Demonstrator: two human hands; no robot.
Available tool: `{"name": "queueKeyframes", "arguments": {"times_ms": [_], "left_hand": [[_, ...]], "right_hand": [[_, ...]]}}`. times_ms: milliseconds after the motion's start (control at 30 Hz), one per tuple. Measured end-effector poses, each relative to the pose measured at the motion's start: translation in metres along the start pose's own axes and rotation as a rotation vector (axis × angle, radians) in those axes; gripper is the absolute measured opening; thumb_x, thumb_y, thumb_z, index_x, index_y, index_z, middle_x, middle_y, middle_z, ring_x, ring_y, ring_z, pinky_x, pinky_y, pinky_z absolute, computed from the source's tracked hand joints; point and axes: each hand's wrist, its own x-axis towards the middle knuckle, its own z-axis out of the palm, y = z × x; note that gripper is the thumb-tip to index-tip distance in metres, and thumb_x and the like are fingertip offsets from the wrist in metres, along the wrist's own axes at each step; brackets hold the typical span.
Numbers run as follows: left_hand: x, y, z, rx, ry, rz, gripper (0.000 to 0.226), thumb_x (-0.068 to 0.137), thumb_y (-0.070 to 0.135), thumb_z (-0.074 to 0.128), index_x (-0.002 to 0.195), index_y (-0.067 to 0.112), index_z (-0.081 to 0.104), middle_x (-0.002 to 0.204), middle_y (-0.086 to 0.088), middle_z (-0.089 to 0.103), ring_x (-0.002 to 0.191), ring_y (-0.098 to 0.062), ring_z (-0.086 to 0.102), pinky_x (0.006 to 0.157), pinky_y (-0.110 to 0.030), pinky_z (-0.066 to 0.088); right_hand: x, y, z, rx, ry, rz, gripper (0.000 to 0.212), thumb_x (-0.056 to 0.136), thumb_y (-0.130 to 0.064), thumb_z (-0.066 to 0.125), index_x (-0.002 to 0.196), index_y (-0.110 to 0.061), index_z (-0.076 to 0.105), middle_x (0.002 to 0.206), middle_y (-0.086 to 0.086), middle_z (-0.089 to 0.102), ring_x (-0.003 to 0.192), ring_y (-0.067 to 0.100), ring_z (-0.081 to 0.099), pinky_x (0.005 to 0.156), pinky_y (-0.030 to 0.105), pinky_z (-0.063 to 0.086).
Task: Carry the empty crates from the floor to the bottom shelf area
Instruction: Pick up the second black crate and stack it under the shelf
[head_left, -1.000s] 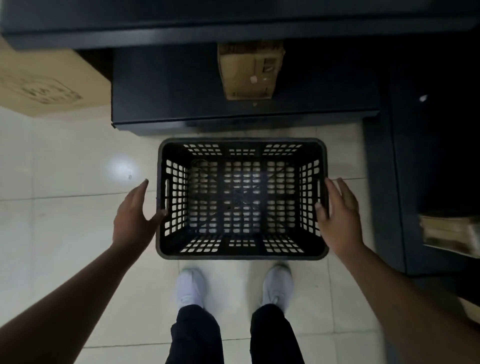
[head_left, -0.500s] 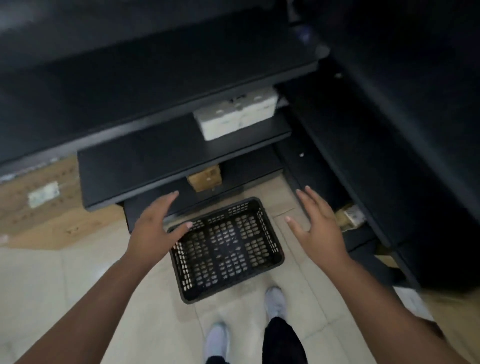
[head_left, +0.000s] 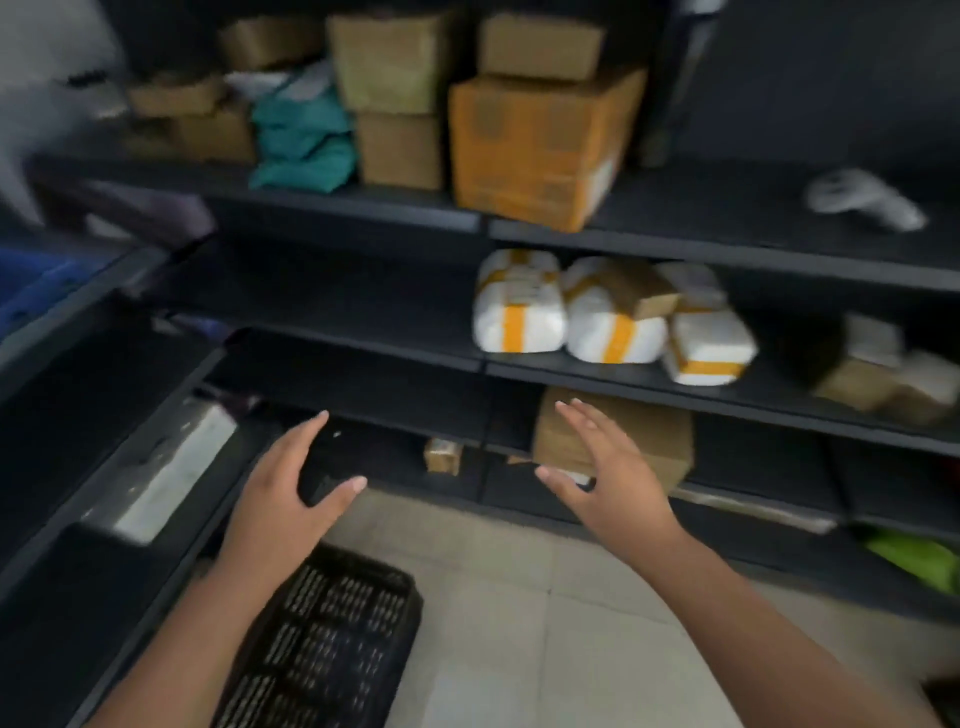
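An empty black slotted crate (head_left: 332, 649) sits on the pale tiled floor at the bottom left, partly under my left forearm. My left hand (head_left: 291, 493) is raised above the crate's far end, fingers spread, holding nothing. My right hand (head_left: 608, 467) is also up and open, palm turned inward, in front of the lower shelves and well clear of the crate. The bottom shelf (head_left: 597, 509) of the dark rack runs just above the floor beyond both hands.
The dark rack ahead carries cardboard boxes (head_left: 540, 150), teal cloth (head_left: 306, 140) and white parcels with yellow tape (head_left: 602, 317). A brown box (head_left: 654, 441) and a small carton (head_left: 442, 455) sit on the low shelf. Another dark rack (head_left: 93, 467) stands at the left. Tiled floor (head_left: 519, 597) lies between them.
My hands have come off the crate's sides and lifted away, open. My view has swung up and to the right from the crate to the shelves; the crate stays on the floor.
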Motion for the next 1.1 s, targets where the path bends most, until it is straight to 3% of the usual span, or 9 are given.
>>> {"name": "queueKeyframes", "arguments": {"times_ms": [67, 200, 333, 533, 667, 900, 1033, 1100], "left_hand": [[0.01, 0.055, 0.024, -0.004, -0.051, 0.104, 0.089, 0.073, 0.068, 0.059, 0.153, 0.036, 0.034, 0.156, 0.004, 0.04, 0.141, -0.018, 0.038, 0.109, -0.041, 0.035], [0.01, 0.172, 0.086, -0.014, -0.173, 0.316, 0.088, 0.076, 0.067, 0.059, 0.153, 0.033, 0.035, 0.156, 0.005, 0.04, 0.141, -0.017, 0.037, 0.109, -0.044, 0.036], [-0.018, 0.286, 0.17, -0.038, -0.301, 0.507, 0.084, 0.079, 0.066, 0.059, 0.153, 0.036, 0.032, 0.157, 0.009, 0.037, 0.142, -0.016, 0.035, 0.11, -0.047, 0.036], [-0.098, 0.437, 0.314, -0.129, -0.482, 0.673, 0.076, 0.084, 0.062, 0.061, 0.151, 0.041, 0.032, 0.155, 0.005, 0.039, 0.14, -0.019, 0.037, 0.103, -0.047, 0.037], [-0.147, 0.52, 0.401, -0.15, -0.615, 0.755, 0.076, 0.083, 0.062, 0.06, 0.151, 0.043, 0.032, 0.154, 0.006, 0.041, 0.14, -0.016, 0.038, 0.103, -0.046, 0.037], [-0.179, 0.633, 0.529, -0.208, -0.853, 0.906, 0.067, 0.08, 0.071, 0.059, 0.138, 0.067, 0.024, 0.154, 0.012, 0.04, 0.139, -0.013, 0.038, 0.104, -0.041, 0.037], [-0.175, 0.696, 0.612, -0.231, -0.921, 0.958, 0.089, 0.074, 0.085, 0.05, 0.15, 0.043, 0.034, 0.152, 0.008, 0.043, 0.137, -0.015, 0.043, 0.102, -0.042, 0.04], [-0.175, 0.727, 0.656, -0.242, -0.977, 0.964, 0.093, 0.071, 0.087, 0.05, 0.15, 0.039, 0.037, 0.151, 0.007, 0.044, 0.135, -0.016, 0.045, 0.103, -0.043, 0.041]], "right_hand": [[-0.034, 0.026, -0.05, -0.025, 0.105, 0.083, 0.073, 0.081, -0.062, 0.055, 0.145, -0.046, 0.025, 0.152, -0.023, 0.024, 0.139, 0.0, 0.021, 0.105, 0.016, 0.023], [-0.121, 0.085, -0.147, -0.076, 0.308, 0.249, 0.074, 0.078, -0.067, 0.049, 0.144, -0.051, 0.019, 0.152, -0.025, 0.022, 0.139, 0.001, 0.021, 0.108, 0.031, 0.033], [-0.232, 0.15, -0.234, -0.115, 0.479, 0.419, 0.072, 0.079, -0.066, 0.053, 0.142, -0.053, 0.019, 0.152, -0.024, 0.023, 0.138, 0.002, 0.023, 0.108, 0.031, 0.032], [-0.417, 0.242, -0.334, -0.178, 0.64, 0.724, 0.071, 0.082, -0.059, 0.057, 0.146, -0.037, 0.033, 0.151, -0.009, 0.034, 0.139, 0.016, 0.03, 0.11, 0.038, 0.033], [-0.515, 0.285, -0.376, -0.18, 0.76, 0.925, 0.067, 0.085, -0.054, 0.058, 0.145, -0.037, 0.034, 0.148, -0.008, 0.038, 0.136, 0.015, 0.035, 0.107, 0.035, 0.037], [-0.589, 0.363, -0.423, -0.144, 0.921, 1.159, 0.063, 0.087, -0.048, 0.059, 0.144, -0.031, 0.037, 0.142, -0.006, 0.044, 0.128, 0.016, 0.044, 0.099, 0.034, 0.042], [-0.6, 0.414, -0.449, -0.169, 1.013, 1.242, 0.06, 0.088, -0.041, 0.063, 0.142, -0.024, 0.044, 0.137, -0.002, 0.049, 0.125, 0.017, 0.046, 0.1, 0.033, 0.04], [-0.607, 0.439, -0.459, -0.188, 1.047, 1.298, 0.059, 0.088, -0.039, 0.063, 0.141, -0.024, 0.044, 0.136, -0.002, 0.05, 0.124, 0.016, 0.047, 0.097, 0.029, 0.039]]}}
